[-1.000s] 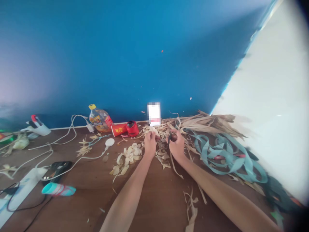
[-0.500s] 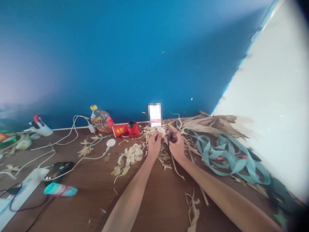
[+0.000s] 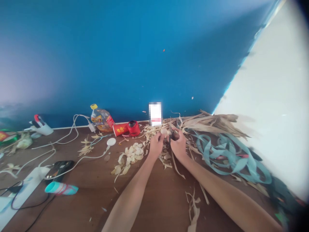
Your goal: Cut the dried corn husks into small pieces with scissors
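Observation:
My left hand (image 3: 156, 146) is closed in a pinch on a small pale piece of dried husk (image 3: 164, 131). Close on its right, my right hand (image 3: 179, 145) is wrapped round dark scissors (image 3: 170, 133), whose blades point away from me beside the pale piece. The fingers partly hide the scissors' handles. Under and behind both hands lie loose husk scraps (image 3: 151, 132). To the left of my left hand is a pile of pale cut husk pieces (image 3: 132, 154).
A bright phone-like screen (image 3: 155, 114) stands behind the hands. Blue ribbon (image 3: 231, 158) and long dried husks (image 3: 210, 125) lie to the right. Leftward are a red cup (image 3: 120, 129), a red tape roll (image 3: 134, 129), a bottle (image 3: 101, 120), white cables and a power strip (image 3: 29, 190).
My left hand has shifted slightly right, nearer the scissors. Less of the pale husk piece shows above its fingertips.

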Demonstrator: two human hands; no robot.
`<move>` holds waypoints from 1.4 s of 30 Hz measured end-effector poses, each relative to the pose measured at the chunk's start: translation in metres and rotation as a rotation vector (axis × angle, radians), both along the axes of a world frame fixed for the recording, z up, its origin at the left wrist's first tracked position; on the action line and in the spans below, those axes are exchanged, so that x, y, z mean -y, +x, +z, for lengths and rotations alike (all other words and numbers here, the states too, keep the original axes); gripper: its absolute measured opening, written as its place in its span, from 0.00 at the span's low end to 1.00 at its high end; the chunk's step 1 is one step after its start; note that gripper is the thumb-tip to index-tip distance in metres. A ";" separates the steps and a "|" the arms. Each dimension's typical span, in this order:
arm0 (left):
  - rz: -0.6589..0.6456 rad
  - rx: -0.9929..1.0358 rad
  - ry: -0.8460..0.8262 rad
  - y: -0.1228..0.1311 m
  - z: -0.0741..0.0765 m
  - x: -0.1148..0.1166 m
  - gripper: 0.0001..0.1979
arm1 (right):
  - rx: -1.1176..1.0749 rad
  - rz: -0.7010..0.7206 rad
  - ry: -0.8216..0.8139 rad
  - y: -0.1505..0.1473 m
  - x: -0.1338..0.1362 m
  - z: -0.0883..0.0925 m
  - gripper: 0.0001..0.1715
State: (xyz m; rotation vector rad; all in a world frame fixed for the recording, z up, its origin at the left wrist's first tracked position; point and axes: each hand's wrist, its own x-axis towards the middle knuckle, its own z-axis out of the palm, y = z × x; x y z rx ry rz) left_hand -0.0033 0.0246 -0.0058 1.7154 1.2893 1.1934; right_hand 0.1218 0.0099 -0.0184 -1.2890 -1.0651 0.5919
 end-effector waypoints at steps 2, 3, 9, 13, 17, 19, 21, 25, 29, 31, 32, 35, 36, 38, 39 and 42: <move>0.031 0.062 -0.003 -0.003 -0.001 -0.001 0.16 | -0.028 -0.076 -0.037 0.013 -0.007 0.000 0.29; 0.056 0.106 -0.002 -0.003 -0.002 -0.001 0.16 | -0.061 -0.151 -0.057 0.020 -0.011 0.000 0.29; -0.021 0.190 -0.014 0.000 -0.004 -0.004 0.14 | -0.037 -0.215 -0.017 0.035 -0.012 0.011 0.26; -0.016 0.193 0.032 0.003 -0.006 -0.004 0.10 | -0.004 -0.088 -0.004 0.026 -0.005 0.014 0.26; -0.001 0.152 0.052 0.004 -0.002 -0.003 0.12 | 0.005 -0.004 0.003 0.023 -0.005 0.014 0.26; -0.001 0.136 0.055 0.004 0.001 -0.002 0.12 | -0.002 0.086 0.017 0.020 -0.004 0.016 0.27; -0.009 0.122 0.045 0.003 0.003 -0.001 0.12 | -0.009 0.200 0.036 0.015 -0.003 0.017 0.27; -0.057 0.091 0.004 0.002 0.005 0.000 0.16 | -0.032 0.336 0.038 0.005 -0.001 0.016 0.26; 0.011 0.040 0.014 0.004 0.004 -0.001 0.16 | -0.048 0.301 0.009 0.004 0.000 0.014 0.27; 0.020 0.025 0.039 0.005 0.004 -0.001 0.15 | -0.034 0.282 0.005 0.005 -0.001 0.013 0.27; 0.014 0.027 0.047 0.006 0.004 0.000 0.14 | -0.029 0.274 0.005 0.005 -0.001 0.012 0.27; -0.022 0.057 0.041 0.005 0.003 0.000 0.14 | -0.053 0.258 0.009 0.005 -0.002 0.011 0.27; -0.035 0.070 0.033 0.004 0.003 0.000 0.15 | -0.069 0.259 0.011 0.005 -0.003 0.011 0.27; -0.051 0.098 0.013 0.002 0.001 0.000 0.17 | -0.104 0.273 0.015 0.005 -0.004 0.010 0.28; -0.052 0.114 0.001 0.001 0.000 0.000 0.18 | -0.118 0.284 0.017 0.005 -0.005 0.009 0.28; -0.044 0.172 -0.034 0.000 -0.002 -0.001 0.21 | -0.146 0.299 0.024 0.004 -0.006 0.006 0.28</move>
